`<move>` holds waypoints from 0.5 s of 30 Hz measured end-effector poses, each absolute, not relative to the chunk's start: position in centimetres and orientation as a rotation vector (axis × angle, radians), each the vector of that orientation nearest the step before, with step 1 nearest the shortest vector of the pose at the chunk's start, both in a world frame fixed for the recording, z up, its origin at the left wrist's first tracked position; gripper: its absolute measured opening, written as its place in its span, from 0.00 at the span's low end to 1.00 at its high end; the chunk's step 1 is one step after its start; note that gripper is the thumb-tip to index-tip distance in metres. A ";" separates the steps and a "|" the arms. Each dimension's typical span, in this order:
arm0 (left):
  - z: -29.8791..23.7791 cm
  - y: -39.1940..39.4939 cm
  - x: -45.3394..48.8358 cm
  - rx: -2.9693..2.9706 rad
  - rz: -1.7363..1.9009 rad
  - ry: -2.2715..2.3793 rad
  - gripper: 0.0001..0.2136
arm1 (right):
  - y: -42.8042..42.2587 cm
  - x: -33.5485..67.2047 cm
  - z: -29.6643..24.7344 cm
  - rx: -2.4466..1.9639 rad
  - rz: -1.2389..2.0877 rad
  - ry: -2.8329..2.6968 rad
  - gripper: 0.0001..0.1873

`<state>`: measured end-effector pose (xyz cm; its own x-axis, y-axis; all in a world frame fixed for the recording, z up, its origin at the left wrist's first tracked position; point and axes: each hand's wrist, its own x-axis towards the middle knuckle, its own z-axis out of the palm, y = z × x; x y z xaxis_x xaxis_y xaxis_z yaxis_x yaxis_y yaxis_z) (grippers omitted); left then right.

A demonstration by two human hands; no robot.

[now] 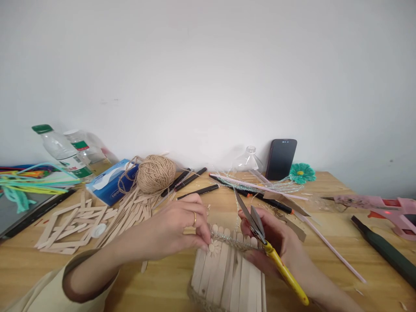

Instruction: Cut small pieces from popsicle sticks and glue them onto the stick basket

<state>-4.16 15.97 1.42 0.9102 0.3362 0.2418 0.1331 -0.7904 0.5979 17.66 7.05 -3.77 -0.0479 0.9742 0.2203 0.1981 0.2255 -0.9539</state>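
A box-like piece of upright craft sticks (224, 277) stands at the table's front, with twine (237, 243) and a glittery strand around its upper part. A small wooden flower (212, 248) sits on its front near the top left. My left hand (182, 223) comes in from the left, thumb and fingers pinched against the top edge beside the flower; what lies between the fingertips is hidden. My right hand (276, 238) holds scissors (276, 260) with yellow handles, blades pointing up and slightly left. Its thumb also rests against the box's right upper edge.
Loose craft sticks (69, 225), a twine ball (156, 173), and a blue tissue box (112, 180) lie left. Behind are markers (198, 192), a phone (281, 159) and a teal flower (302, 173). A pink glue gun (383, 208) and dark-handled tool (386, 251) lie right.
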 end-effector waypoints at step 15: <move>1.5 16.0 -4.2 2.509 0.468 0.325 0.03 | 7.1 17.5 -3.9 -1.221 0.983 -1.470 0.21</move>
